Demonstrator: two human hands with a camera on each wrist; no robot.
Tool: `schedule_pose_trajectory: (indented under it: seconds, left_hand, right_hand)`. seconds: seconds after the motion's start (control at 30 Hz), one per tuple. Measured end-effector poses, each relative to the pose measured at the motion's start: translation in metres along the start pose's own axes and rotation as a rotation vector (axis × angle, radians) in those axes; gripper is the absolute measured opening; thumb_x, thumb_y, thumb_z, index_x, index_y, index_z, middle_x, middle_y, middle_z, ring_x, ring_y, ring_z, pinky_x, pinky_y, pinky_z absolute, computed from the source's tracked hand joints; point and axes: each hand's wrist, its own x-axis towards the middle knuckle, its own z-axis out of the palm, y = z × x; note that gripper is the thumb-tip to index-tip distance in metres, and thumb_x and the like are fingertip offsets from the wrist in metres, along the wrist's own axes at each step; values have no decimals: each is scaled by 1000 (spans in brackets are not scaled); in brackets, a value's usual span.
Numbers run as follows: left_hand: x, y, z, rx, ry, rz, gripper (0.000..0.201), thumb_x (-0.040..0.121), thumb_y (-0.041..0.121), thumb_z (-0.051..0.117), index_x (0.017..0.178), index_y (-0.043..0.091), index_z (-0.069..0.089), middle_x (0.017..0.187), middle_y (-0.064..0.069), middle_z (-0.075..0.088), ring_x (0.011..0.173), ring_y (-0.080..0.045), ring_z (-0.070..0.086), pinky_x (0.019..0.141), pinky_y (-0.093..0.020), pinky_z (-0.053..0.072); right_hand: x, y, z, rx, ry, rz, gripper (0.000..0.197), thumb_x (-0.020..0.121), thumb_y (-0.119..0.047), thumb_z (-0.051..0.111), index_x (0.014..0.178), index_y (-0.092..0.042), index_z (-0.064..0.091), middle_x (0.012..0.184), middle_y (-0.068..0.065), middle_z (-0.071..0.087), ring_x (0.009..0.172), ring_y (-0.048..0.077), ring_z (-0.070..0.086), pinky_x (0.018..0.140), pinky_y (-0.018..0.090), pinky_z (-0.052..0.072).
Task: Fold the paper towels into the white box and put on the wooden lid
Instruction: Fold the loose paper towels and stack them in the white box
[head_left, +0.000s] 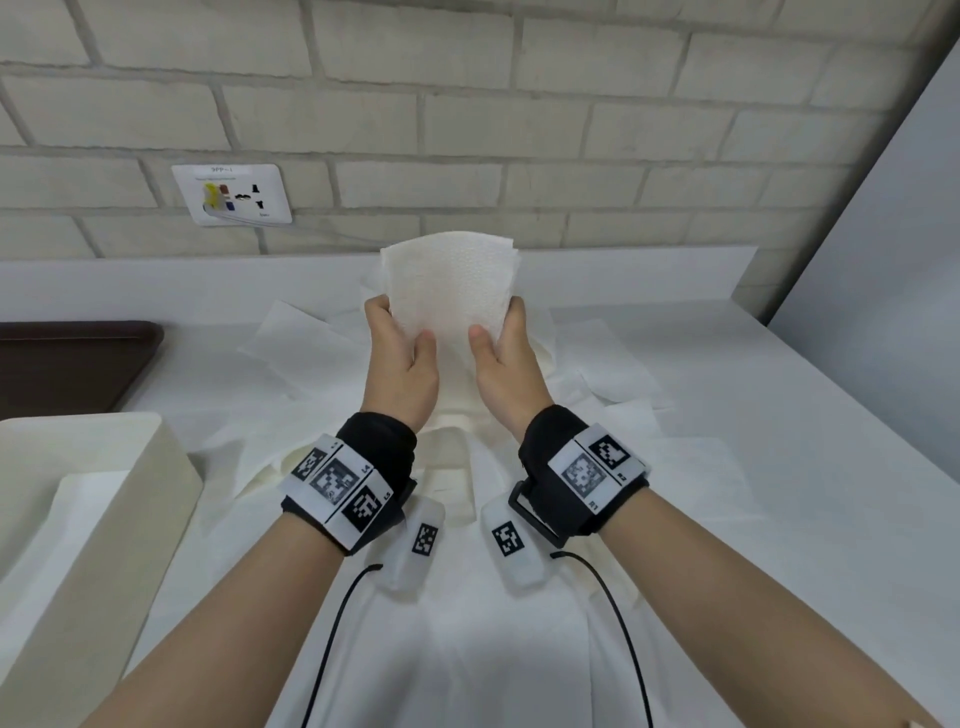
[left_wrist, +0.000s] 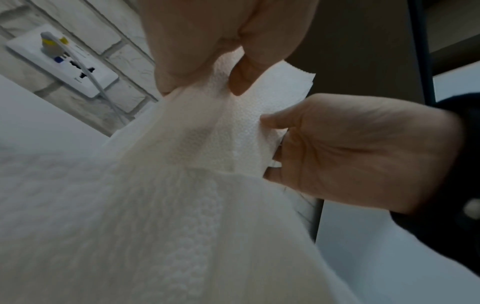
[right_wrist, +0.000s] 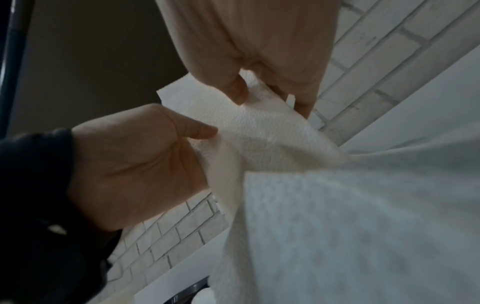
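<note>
I hold a folded wad of white paper towel upright above the table, between both hands. My left hand pinches its left edge, thumb in front and fingers behind. My right hand pinches the right edge the same way. From the wad a long strip of towels hangs down and runs along the table towards me. The left wrist view shows my left thumb on the embossed towel. In the right wrist view my right thumb presses the towel. The white box stands at the near left with paper inside.
A dark brown board with a rounded corner, possibly the lid, lies at the far left. Loose towel sheets spread over the white table. A brick wall with a socket plate stands behind. A grey panel bounds the right side.
</note>
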Motion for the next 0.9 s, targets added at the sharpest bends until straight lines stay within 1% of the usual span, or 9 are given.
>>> schedule_pose_trajectory:
  seconds: [0.1, 0.17, 0.3, 0.43, 0.53, 0.63, 0.73, 0.8, 0.9]
  left_hand:
    - [1, 0, -2, -44, 15, 39, 30, 91, -11, 37, 108, 10, 23, 103, 7, 42, 94, 0, 49, 81, -7, 42]
    - [-1, -6, -5, -29, -19, -15, 40, 87, -15, 38, 115, 10, 24, 105, 6, 43, 94, 1, 49, 79, -4, 42]
    - [-5, -17, -5, 20, -52, -147, 40, 89, -12, 33, 124, 7, 28, 107, 3, 47, 101, -12, 49, 80, -9, 42]
    - [0, -13, -7, -38, 1, -149, 42, 90, -10, 37, 126, 6, 23, 111, 2, 43, 102, -10, 47, 79, -7, 43]
    - [12, -6, -20, -15, 143, -38, 54, 82, -9, 53, 119, 12, 20, 112, 1, 37, 106, -17, 42, 87, -14, 42]
    - [17, 1, -36, 172, 221, 130, 80, 69, 9, 63, 134, 6, 18, 128, -7, 33, 121, -21, 37, 106, -29, 30]
    - [18, 6, -43, 287, 178, 206, 83, 67, 14, 61, 139, 10, 18, 133, -2, 33, 129, -21, 34, 111, -38, 26]
    - [19, 4, -46, 206, 70, 165, 68, 71, 8, 58, 129, 24, 25, 121, 4, 42, 116, -19, 45, 103, -38, 37]
    - [14, -7, -45, 30, -13, -31, 48, 80, -14, 50, 104, 26, 39, 94, 7, 46, 86, -9, 49, 76, -16, 44]
  right_hand:
    - [0, 1, 0, 38, 19, -28, 26, 96, -7, 41, 113, -19, 26, 98, -20, 47, 90, -7, 51, 81, 8, 42]
    - [-2, 6, -1, 30, 4, -2, 31, 95, -4, 44, 116, -17, 27, 99, -20, 47, 92, -6, 50, 79, 3, 41]
    - [-4, 10, 3, -31, -28, 60, 34, 95, -5, 42, 128, -8, 33, 108, -6, 50, 101, 9, 48, 89, 21, 38]
    - [4, -6, 0, -98, 12, -31, 27, 95, -5, 42, 122, -4, 41, 104, -3, 52, 96, 10, 51, 79, 14, 42]
    - [15, -26, -10, -216, -15, -152, 24, 94, -4, 45, 118, -2, 48, 103, -1, 56, 93, 11, 54, 71, 4, 41]
    - [25, -45, -18, -463, -121, -242, 25, 94, -4, 46, 117, -2, 53, 109, 9, 62, 100, 20, 56, 75, 16, 39]
    - [33, -59, -18, -781, -243, -313, 24, 94, -6, 43, 115, -7, 56, 111, 9, 62, 103, 24, 55, 82, 27, 40]
    - [35, -66, -15, -957, -278, -375, 25, 93, -5, 42, 112, -12, 57, 110, 7, 62, 102, 26, 55, 83, 31, 40]
    - [36, -67, -7, -1184, -312, -480, 30, 92, -4, 40, 115, -17, 55, 114, 4, 59, 106, 24, 54, 86, 31, 35]
